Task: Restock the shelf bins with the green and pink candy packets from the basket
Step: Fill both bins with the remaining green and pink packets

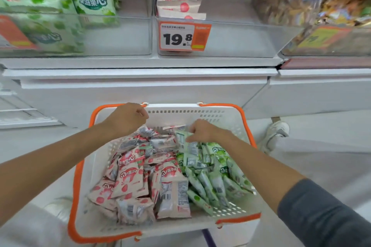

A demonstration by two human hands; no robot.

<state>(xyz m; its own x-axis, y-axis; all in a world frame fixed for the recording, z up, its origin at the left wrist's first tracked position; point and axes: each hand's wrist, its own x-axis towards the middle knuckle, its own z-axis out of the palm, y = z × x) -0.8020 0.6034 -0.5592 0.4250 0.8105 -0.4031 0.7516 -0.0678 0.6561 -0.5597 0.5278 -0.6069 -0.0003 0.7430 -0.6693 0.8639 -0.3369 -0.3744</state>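
Note:
A white basket (202,112) with orange handles sits below the shelf. Pink candy packets (132,176) fill its left half and green candy packets (214,174) its right half. My left hand (126,119) reaches in at the far left, its curled fingers pinching the top of a pink packet (145,131). My right hand (202,130) pinches a green packet (181,138) at the far end of the green pile. Above, a clear bin (112,34) holds green packets on the left, and the middle bin (230,40) holds a row of pink packets.
An orange price tag reading 19.8 (181,37) hangs on the middle bin's front. A third bin (313,16) at the right holds brownish mixed sweets. White shelf ledges (140,75) run below the bins. A white shoe (278,131) stands on the floor right of the basket.

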